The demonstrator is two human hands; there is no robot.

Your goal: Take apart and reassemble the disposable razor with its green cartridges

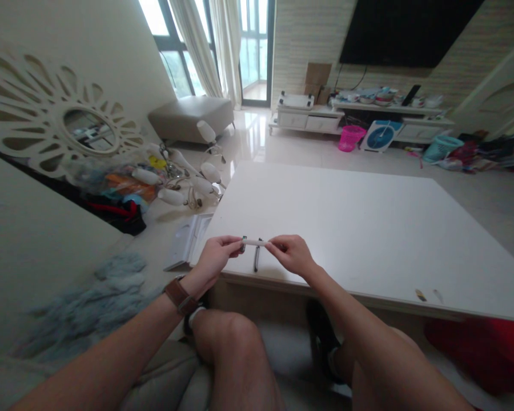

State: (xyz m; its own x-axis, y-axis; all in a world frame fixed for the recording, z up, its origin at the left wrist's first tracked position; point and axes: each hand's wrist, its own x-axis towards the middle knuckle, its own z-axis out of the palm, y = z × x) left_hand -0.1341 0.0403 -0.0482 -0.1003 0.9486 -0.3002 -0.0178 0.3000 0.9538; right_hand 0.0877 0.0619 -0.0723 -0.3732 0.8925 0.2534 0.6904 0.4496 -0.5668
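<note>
Between my two hands, just above the near edge of the white table, is a thin white stick. My left hand pinches its left end, with a small dark piece with a bit of green at the fingertips. The right end is pinched by the thumb and fingers of my right hand. Below the stick, a slim dark, shiny object points toward me; its kind is too small to tell, and I cannot tell whether it touches the stick.
Near the table's front right lie a small dark-and-yellow item and a pale item. A chandelier with white shades stands on the floor to the left, by an open white box. Red fabric is at lower right.
</note>
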